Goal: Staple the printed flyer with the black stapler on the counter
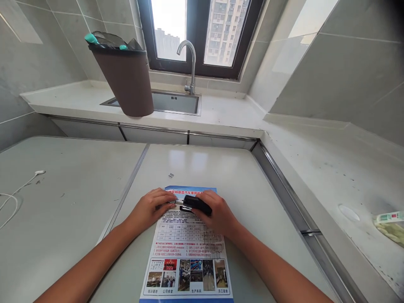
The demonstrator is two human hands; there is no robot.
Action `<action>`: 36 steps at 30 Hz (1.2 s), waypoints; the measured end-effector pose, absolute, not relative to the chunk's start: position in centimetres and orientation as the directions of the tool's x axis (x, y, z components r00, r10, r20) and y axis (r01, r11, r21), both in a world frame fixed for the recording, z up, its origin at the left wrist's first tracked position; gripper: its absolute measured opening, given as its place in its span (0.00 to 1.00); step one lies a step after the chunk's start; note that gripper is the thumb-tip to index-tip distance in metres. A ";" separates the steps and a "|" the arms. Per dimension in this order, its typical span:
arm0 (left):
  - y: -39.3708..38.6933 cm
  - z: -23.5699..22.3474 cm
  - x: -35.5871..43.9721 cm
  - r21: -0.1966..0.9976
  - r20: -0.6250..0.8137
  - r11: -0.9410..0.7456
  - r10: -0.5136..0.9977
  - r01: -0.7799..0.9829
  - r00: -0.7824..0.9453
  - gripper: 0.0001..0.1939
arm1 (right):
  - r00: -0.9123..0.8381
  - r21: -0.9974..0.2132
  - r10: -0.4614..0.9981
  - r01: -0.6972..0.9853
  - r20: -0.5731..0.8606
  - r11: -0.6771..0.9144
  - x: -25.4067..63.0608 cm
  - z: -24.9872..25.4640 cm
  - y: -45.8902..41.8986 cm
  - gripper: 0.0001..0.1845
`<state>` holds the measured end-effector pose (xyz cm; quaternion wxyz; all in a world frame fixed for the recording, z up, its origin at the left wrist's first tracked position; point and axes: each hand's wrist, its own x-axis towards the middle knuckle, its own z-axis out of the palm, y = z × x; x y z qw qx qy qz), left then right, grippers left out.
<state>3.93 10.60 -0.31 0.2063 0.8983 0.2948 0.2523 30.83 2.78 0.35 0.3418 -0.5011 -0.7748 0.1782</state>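
A black stapler (198, 204) lies across the upper part of a printed flyer (189, 248), with a thin metal part reaching out to its left. My right hand (217, 210) is wrapped round the stapler's black body. The fingers of my left hand (158, 205) are closed at the end of that metal part, pinching it over the flyer. Behind the flyer, small grey staple strips (171, 175) lie on the white table (208, 166). A greyish striped patch lies over the flyer's right side; I cannot tell what it is.
A brown bin (126, 80) with a dark liner and teal bits stands by the sink (176, 101) and its tap (191, 63). White cable (15, 198) lies on the left. A light counter (315, 160) runs along the right, with a clear package (391, 227) on it.
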 end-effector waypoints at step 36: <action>7.3 0.0 4.8 0.325 0.275 -0.788 0.607 0.523 0.745 0.35 | -0.269 -0.235 0.777 0.853 0.570 0.467 34.1 3.1 1.4 0.17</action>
